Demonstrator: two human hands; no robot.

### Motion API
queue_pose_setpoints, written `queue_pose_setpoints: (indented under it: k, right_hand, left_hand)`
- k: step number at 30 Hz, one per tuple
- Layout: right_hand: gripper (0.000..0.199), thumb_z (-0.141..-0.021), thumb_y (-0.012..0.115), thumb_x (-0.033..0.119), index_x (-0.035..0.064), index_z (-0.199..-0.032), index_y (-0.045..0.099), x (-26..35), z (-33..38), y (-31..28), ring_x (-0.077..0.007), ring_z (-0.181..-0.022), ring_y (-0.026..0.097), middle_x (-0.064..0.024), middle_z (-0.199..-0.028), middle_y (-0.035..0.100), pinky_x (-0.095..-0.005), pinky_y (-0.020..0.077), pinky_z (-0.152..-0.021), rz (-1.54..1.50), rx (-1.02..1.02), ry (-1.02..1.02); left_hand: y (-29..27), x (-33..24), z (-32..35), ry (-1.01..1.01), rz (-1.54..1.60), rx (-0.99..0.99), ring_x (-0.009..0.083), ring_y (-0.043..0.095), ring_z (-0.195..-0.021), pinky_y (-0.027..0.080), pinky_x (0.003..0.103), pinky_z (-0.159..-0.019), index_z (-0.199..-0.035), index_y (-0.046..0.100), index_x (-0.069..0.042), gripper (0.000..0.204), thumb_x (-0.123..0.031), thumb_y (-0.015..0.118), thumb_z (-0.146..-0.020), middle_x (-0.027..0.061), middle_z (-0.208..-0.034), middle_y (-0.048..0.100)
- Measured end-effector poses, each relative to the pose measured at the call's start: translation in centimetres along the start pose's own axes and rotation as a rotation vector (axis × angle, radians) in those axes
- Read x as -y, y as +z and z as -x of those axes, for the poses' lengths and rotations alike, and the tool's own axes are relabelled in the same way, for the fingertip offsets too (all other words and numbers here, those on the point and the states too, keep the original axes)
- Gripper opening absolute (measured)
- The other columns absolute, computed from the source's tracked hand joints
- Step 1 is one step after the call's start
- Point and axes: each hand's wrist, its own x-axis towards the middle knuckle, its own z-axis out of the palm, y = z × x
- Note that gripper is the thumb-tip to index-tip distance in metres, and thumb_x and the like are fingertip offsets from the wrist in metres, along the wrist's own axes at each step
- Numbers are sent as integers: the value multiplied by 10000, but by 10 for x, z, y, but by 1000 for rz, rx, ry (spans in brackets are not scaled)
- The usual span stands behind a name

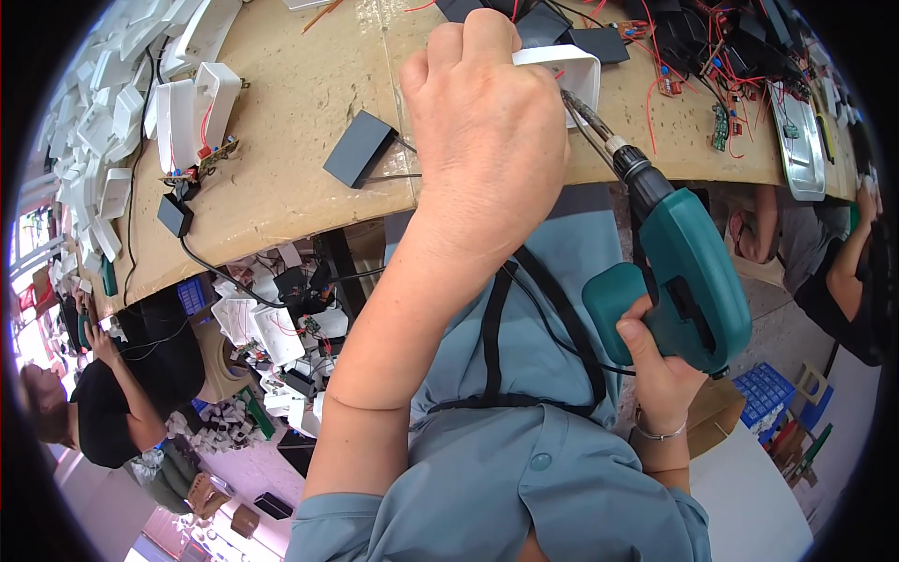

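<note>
My right hand (663,375) grips a teal, pistol-shaped soldering gun (698,272) by its handle. The gun's narrow metal tip points up and left into a white plastic casing (585,67) at the table's far side. Closed over the left part of that casing is my left hand (492,122), its knuckles up and its fingertips hidden. A red wire end shows inside the casing, beside the tip. What the tip touches cannot be made out. Left of my left wrist, a dark grey box (361,150) with a black cable lies on the table.
White casings (112,122) are heaped at the far left. An opened casing (198,117) with a circuit board lies nearby. Black housings, red wires and boards (730,84) crowd the back right, next to a metal tray (798,140). Co-workers (117,393) sit on both sides.
</note>
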Motion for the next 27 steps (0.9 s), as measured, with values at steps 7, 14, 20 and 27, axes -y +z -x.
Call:
queue_pose_setpoints:
  k: [7,14,20,27]
  right_hand:
    - [153,-789,690,-6,-14,-912,599,6,-3,6,-106,-718,547,-32,-804,599,-236,455,-664,-37,-31,-19]
    - [146,-796,688,-5,-10,-915,604,9,-4,5,-105,-718,547,-25,-813,603,-233,453,-671,-94,-51,-7]
    - [138,-794,693,2,-11,-903,607,9,-2,5,-104,-730,548,-25,-817,605,-233,455,-684,-86,-48,3]
    - [154,-792,691,-7,-3,-919,605,8,1,3,-109,-747,555,-28,-828,605,-234,456,-696,-114,-54,45]
  left_hand:
    - [13,14,-8,363,-153,-236,311,481,-866,368,412,-759,-650,585,11,79,-63,604,-670,130,-908,503]
    - [-7,-12,-11,-169,-211,408,312,482,-869,367,415,-756,-652,588,12,83,-66,606,-676,131,-916,506]
    - [9,6,-5,350,-161,-226,314,482,-871,365,418,-749,-649,590,9,86,-70,605,-679,133,-917,509]
    - [-15,-22,-14,-53,-433,468,316,482,-868,365,417,-746,-639,589,5,89,-71,605,-681,138,-915,509]
